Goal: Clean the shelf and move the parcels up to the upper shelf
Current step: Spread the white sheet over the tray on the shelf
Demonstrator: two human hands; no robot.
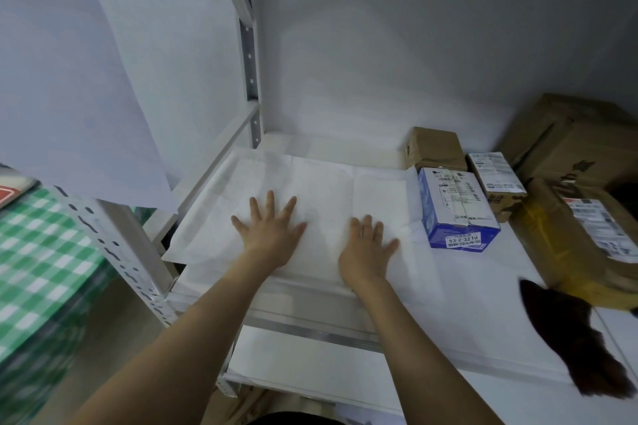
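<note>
Both hands lie palm down on a white sheet (310,179) that covers the left part of the shelf (483,304). The left hand (267,235) has its fingers straight and spread wide, holding nothing. The right hand (367,248), near it at 3 o'clock, also has straight fingers, but closer together, and holds nothing. The 5 parcels are on this same shelf, at 2 to 3 o'clock from the hands. The blue box (455,207) stands at the right edge of the sheet, the brown box (435,148) at its 12 o'clock and the labelled box (497,176) just beside it at 2 o'clock. The carton (573,134) is in the far corner, with the taped parcel (569,241) at its 6 o'clock. A dark duster (566,331) lies at 4 o'clock from the right hand. A green checked cloth (45,252) is at 9 o'clock, past the post (250,55).
</note>
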